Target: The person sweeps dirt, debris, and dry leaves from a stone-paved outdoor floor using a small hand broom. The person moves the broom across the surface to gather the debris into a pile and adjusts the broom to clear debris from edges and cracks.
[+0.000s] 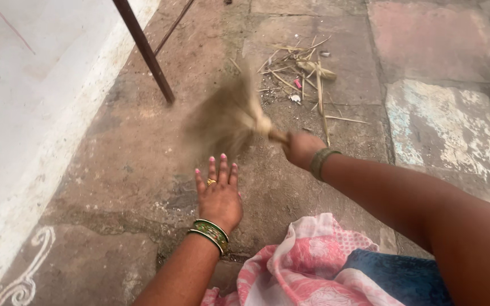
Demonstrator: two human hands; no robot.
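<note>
Floor (pixel 143 147) of stone carries a debris pile (pixel 301 79) beyond the broom (pixel 228 119). Right hand (pixel 301 148) grips the broom handle, closed. Left hand (pixel 219 192), fingers spread, empty, lies flat just below the blurred bristles. Risk: bristles strike that hand, or scatter debris toward the metal leg (pixel 148 56).
</note>
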